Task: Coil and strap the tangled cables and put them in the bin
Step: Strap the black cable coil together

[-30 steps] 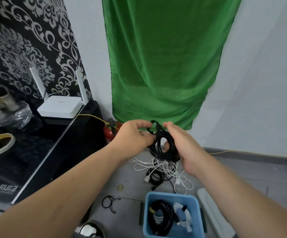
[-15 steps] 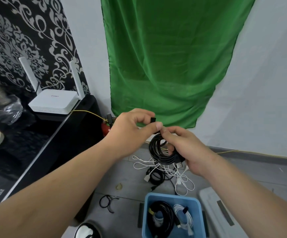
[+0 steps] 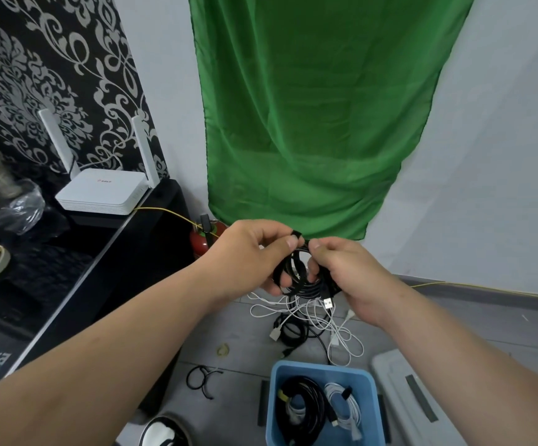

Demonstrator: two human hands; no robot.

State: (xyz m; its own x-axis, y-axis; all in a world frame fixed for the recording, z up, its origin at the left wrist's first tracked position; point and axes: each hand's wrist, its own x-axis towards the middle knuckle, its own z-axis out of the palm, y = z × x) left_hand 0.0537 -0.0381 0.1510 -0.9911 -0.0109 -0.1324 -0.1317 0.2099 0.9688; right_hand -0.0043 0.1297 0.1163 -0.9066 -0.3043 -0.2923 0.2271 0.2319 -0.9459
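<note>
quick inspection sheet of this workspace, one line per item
surface: grey tiled floor.
job's things: blue bin holds a black bundle and a strapped white bundle.
clutter: rubber band, small black loop, grey lid on the floor.
grips: left grip pinches a black strap atop the held black coil; right grip holds that coil.
cables: loose tangle, white and black, on the floor beyond the bin.
surroundings: green cloth, white router on a black cabinet, red extinguisher.
</note>
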